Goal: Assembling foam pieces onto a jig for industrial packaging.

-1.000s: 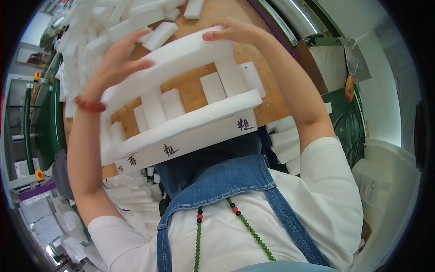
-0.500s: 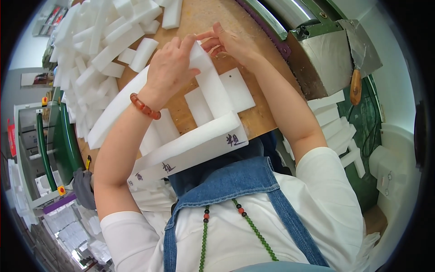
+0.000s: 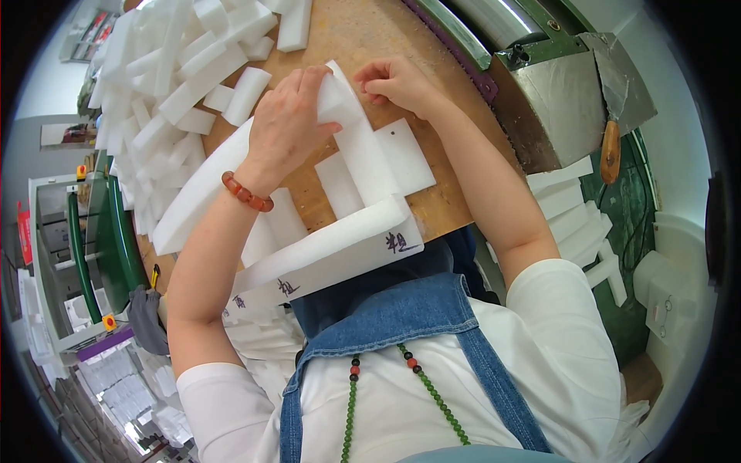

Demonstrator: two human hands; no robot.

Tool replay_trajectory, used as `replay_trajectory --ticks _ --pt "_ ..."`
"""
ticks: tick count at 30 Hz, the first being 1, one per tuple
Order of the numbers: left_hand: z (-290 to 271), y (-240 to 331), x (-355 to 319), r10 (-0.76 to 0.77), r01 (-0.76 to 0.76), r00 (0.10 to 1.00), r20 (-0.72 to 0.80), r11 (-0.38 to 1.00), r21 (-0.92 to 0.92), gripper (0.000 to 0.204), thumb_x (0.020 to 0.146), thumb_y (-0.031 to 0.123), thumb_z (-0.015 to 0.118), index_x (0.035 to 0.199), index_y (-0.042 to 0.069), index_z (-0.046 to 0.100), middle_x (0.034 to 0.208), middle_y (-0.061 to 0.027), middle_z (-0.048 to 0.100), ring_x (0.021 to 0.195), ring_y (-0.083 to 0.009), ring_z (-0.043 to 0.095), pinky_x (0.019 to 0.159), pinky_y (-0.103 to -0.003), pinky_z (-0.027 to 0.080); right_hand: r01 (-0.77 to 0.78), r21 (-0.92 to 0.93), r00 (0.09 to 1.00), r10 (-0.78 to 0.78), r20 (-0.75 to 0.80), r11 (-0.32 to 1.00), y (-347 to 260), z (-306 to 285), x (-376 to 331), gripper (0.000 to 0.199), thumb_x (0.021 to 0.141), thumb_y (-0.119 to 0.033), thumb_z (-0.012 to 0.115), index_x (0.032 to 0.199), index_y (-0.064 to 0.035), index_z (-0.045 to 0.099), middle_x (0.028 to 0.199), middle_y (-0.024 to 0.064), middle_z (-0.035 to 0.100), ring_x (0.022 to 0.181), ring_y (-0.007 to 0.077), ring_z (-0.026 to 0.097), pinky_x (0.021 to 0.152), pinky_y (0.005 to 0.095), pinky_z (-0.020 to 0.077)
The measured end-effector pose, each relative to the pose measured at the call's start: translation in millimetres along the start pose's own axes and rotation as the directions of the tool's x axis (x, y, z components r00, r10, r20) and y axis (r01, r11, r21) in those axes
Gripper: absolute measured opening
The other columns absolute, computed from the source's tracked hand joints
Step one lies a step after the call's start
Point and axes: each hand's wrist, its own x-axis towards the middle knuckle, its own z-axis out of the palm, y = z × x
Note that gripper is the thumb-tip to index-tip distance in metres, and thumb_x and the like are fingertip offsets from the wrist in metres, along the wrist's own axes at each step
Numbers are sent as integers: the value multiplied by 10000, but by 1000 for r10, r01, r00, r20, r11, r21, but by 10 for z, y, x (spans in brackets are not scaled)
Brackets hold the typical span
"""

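A frame-like assembly of white foam strips [image 3: 367,158] lies on the wooden workbench, its near strip [image 3: 332,245] bearing dark handwritten marks. My left hand [image 3: 289,119], a reddish beaded bracelet at its wrist, grips the far corner of the frame, fingers bent over the foam and thumb stuck out. Just right of that corner, apart from the foam, hovers my right hand [image 3: 397,86]. Its fingers are curled in together; whatever they may pinch is hidden. Flat white foam pieces [image 3: 407,157] lie under and beside the right strip.
Loose white foam blocks [image 3: 166,85] are heaped at the far left of the workbench [image 3: 367,31]. A green and metal machine [image 3: 540,100] stands at the right, with a wooden-handled scraper [image 3: 610,150] by it. More foam strips [image 3: 575,208] are stacked below on the right.
My right hand has drawn away from the foam corner, a little down and to the right, and its fingers have curled in. My left hand stays on the frame.
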Motion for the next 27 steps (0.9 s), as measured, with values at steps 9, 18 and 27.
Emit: replay_trajectory --ticks 9,18,27 --pt "-15 -2 2 -18 19 998 53 1000 -21 639 615 105 778 1169 100 459 1032 -60 569 849 -237 573 759 -316 458 -12 53 999 10 37 999 -15 141 -17 158 735 58 624 886 23 658 749 73 629 580 104 550 546 169 488" --pt "-59 -40 81 -44 57 985 164 996 -71 560 676 218 750 1144 80 475 1024 -72 575 866 -224 578 758 -310 462 16 139 999 -22 37 990 56 143 36 79 740 42 625 815 22 637 682 59 600 561 101 533 511 180 467" --pt "-136 -270 638 -208 493 775 597 789 -366 458 850 446 563 1082 51 572 973 -57 627 805 -147 551 708 -227 430 78 -59 950 -93 -299 995 38 43 122 81 797 -57 578 817 -25 649 654 32 589 548 102 507 487 213 407"
